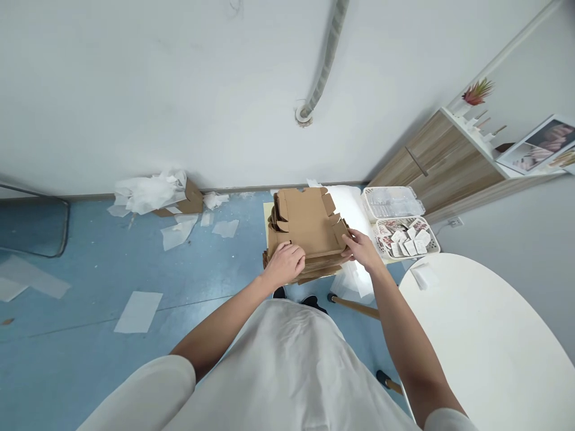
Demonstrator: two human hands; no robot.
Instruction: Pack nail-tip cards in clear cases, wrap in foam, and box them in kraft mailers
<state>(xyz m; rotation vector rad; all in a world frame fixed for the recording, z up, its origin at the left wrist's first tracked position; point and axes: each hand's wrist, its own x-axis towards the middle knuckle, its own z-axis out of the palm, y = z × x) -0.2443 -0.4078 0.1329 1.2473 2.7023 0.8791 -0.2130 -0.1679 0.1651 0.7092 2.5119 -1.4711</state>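
A brown cardboard box (312, 221), unfolded with its side flaps partly raised, lies on top of a stack of similar flattened boxes (320, 267) in front of me. My left hand (285, 263) is closed over the near left edge of the top box, its fingers curled. At the near right corner, my right hand (359, 248) grips a raised side flap between thumb and fingers. Parts of the fingers of both hands are hidden by the cardboard or by the hands themselves.
White packing sheets (353, 206) lie right of the stack, beside a white basket (438, 248) of small packets and a clear-lidded container (395, 202). A round white table (485, 335) stands at right. Crumpled paper (153, 191) and loose sheets (138, 312) lie on the left.
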